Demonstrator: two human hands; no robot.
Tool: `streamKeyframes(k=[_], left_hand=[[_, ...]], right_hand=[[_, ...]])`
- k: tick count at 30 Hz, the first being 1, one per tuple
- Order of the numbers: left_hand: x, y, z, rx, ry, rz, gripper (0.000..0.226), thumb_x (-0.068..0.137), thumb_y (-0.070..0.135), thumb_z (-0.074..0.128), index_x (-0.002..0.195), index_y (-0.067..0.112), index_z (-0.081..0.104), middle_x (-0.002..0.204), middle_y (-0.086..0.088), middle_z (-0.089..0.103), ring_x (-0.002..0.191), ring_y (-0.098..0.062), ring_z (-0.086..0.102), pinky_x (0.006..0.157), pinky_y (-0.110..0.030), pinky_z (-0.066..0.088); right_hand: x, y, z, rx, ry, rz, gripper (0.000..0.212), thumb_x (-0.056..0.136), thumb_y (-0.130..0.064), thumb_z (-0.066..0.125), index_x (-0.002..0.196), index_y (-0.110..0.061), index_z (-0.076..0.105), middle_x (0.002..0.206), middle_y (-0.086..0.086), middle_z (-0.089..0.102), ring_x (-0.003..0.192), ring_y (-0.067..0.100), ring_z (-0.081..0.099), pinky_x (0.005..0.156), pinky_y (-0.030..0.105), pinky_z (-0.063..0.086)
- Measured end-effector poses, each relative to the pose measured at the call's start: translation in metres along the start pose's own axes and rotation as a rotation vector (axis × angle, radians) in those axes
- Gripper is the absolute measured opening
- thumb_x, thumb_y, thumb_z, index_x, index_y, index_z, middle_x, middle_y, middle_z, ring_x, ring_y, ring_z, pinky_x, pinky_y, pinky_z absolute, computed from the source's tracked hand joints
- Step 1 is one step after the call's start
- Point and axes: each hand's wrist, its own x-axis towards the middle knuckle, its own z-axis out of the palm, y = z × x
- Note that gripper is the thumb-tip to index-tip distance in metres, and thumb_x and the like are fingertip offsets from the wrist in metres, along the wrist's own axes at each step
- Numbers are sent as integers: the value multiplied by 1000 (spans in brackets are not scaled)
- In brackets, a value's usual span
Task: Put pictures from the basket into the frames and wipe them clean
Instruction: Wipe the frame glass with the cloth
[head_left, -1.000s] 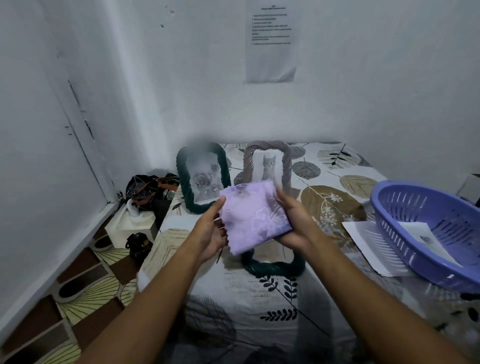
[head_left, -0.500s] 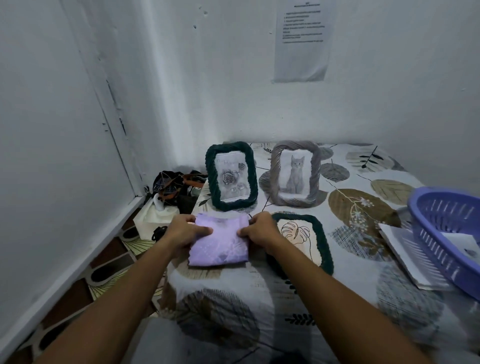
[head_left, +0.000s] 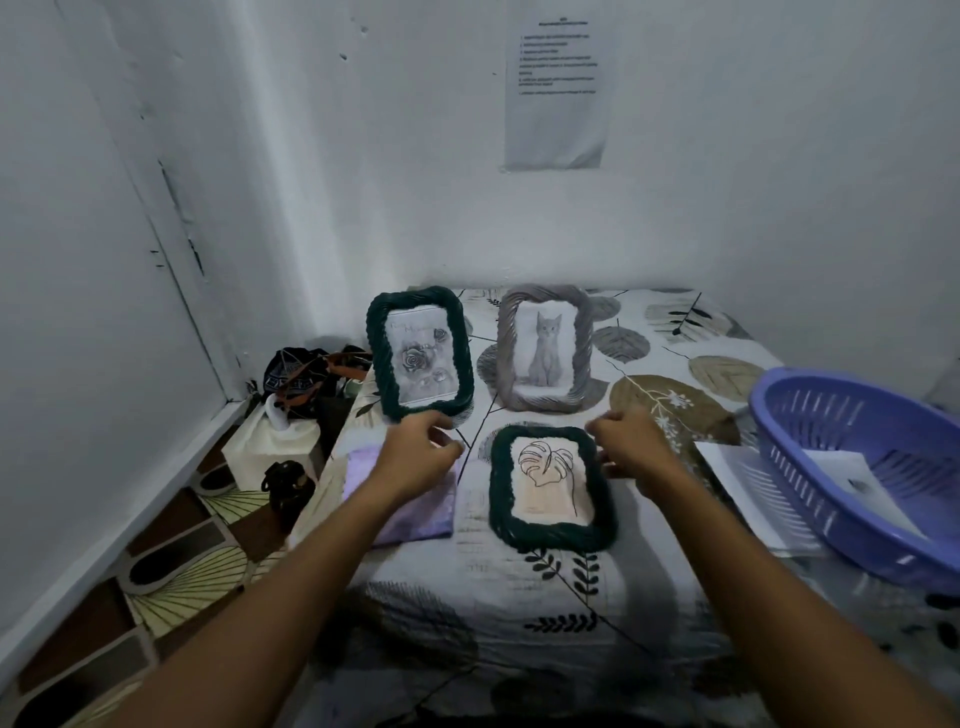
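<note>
Item: folded lilac cloth (head_left: 410, 512), just set down; your empty left hand (head_left: 422, 451) and right hand (head_left: 626, 448) are reaching, fingers loose, for the flat dark-green rope frame (head_left: 551, 535).

Both hands are off the purple cloth (head_left: 410, 506) now, left hand (head_left: 415, 457) above it, right hand (head_left: 631, 447) over by the leaf frame (head_left: 550, 488).

3 frames (head_left: 550, 488) (2 upright), 1 cloth (head_left: 410, 514), 1 basket (head_left: 857, 467), 2 hands (head_left: 415, 457).

Leaf-picture frame (head_left: 551, 488) flat beside cloth (head_left: 410, 512)
</note>
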Motion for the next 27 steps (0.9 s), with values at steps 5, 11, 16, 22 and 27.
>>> streamKeyframes(k=[5,11,16,22,27], left_hand=[[-3,27,41,-128,-199,-166,37,91,21,62,126,11,54,108,-7,62,88,-19,58,75,-29,51],[-1,28,63,-181,-115,-329,41,82,13,64,122,11,56,119,-11,62,108,-26,58,94,-33,48],[-7,30,62,-488,90,-323,37,74,-14,64,99,12,58,110,-10,66,95,-22,62,83,-33,54],[-7,46,52,-800,27,-159,36,81,-7,69,113,6,57,105,-11,66,87,-21,64,75,-30,57],[7,81,59,-804,-237,-248,30,98,35,50,103,10,66,94,-9,72,86,-23,65,78,-34,52]], right_hand=[[-6,23,-10,18,-64,92,9,92,-8,52,93,-2,59,81,13,51,72,24,49,64,33,43],[-5,31,7,142,-14,157,9,83,5,53,82,0,59,78,14,52,68,23,49,57,29,35],[-5,27,-1,416,20,255,18,84,12,58,73,-2,57,67,12,56,58,20,51,50,29,40],[-7,20,-32,677,-67,190,32,86,18,48,110,-1,54,92,20,65,55,19,62,60,36,51],[-12,11,-62,605,-47,58,29,85,19,49,101,-4,54,92,21,64,75,29,61,69,42,53]])
